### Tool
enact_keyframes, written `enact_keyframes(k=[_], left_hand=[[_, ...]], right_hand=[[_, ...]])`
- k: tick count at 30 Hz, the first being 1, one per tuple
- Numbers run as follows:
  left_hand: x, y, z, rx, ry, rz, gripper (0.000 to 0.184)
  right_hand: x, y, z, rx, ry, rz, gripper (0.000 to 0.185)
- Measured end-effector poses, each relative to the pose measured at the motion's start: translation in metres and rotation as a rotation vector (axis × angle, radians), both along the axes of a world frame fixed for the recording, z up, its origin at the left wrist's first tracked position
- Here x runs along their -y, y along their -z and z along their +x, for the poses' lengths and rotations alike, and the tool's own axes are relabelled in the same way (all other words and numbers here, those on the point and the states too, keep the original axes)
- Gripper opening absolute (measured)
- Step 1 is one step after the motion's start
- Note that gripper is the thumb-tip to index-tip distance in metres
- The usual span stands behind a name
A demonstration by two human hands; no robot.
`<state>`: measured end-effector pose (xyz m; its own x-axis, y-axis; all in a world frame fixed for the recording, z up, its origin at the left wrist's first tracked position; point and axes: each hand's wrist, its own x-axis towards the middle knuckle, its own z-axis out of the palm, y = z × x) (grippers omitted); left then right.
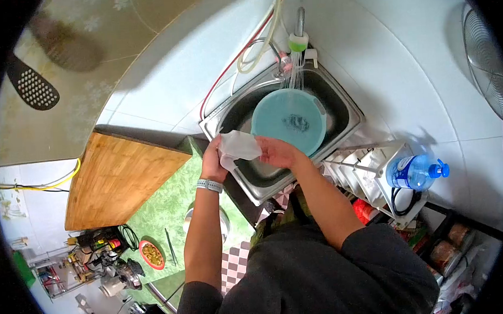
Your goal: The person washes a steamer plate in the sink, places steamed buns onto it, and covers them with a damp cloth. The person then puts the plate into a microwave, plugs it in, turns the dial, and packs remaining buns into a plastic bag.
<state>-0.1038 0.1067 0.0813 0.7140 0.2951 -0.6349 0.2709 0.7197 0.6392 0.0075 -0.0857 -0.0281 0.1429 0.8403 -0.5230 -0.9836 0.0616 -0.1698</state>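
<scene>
The green bench fills the left side, running from beside the sink toward the near left. The steel sink sits far and central against the wall. A wooden board leans at the far left of the bench. To the right of the sink stands a white rack, and a blue bottle lies tilted at its right end. Inside the sink rests a light-blue basin, with water falling into it from a green-and-white spray head. The left hand has its grip clamped on the left end of a translucent white piece; the right hand has its grip closed on the right edge. That piece is held above the left part of the sink, just left of the basin. Smaller still, a red-rimmed dish of food rests on the near-left bench, beside a thin dark utensil. A grey watch circles the left wrist.
</scene>
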Motion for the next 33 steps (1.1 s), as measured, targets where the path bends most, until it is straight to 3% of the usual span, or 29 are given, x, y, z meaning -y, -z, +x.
enact_keyframes(k=[2,4,7,10,20,22,24,26,28,31,33], left_hand=[[0.0,-0.005,0.004,0.073,-0.013,-0.021,0.041],[0.003,-0.016,0.011,0.075,-0.019,0.024,0.037],[0.005,-0.036,0.013,0.107,0.026,0.096,0.033],[0.014,-0.059,0.018,0.179,0.042,0.132,0.04],[0.032,-0.042,0.019,0.142,-0.028,0.41,0.031],[0.034,-0.025,0.015,0.075,-0.041,0.47,0.027],[0.041,-0.027,0.013,0.062,-0.069,0.455,0.025],[0.049,-0.03,0.008,0.046,-0.095,0.454,0.021],[0.056,-0.037,0.0,-0.003,-0.103,0.446,0.021],[0.064,-0.043,-0.011,-0.046,-0.12,0.446,0.019],[0.071,-0.044,-0.017,0.007,-0.129,0.415,0.018]], right_hand=[[0.008,-0.012,-0.006,0.017,-0.018,0.054,0.036],[0.015,-0.039,-0.009,0.299,-0.066,0.074,0.044],[0.017,-0.024,-0.006,0.254,-0.066,0.169,0.051],[0.023,-0.049,0.0,0.114,0.038,0.224,0.05],[0.042,-0.035,0.006,0.131,0.192,0.285,0.054],[0.05,-0.022,0.011,0.267,-0.03,-0.147,0.045],[0.065,-0.011,0.026,0.492,-0.276,-0.419,0.032],[0.092,-0.022,0.049,0.552,-0.026,-0.517,0.021],[0.104,-0.024,0.092,0.609,0.18,-0.642,0.026],[0.103,0.023,0.178,0.639,0.498,-0.563,0.033],[0.091,0.023,0.219,0.752,0.626,-0.544,0.031]])
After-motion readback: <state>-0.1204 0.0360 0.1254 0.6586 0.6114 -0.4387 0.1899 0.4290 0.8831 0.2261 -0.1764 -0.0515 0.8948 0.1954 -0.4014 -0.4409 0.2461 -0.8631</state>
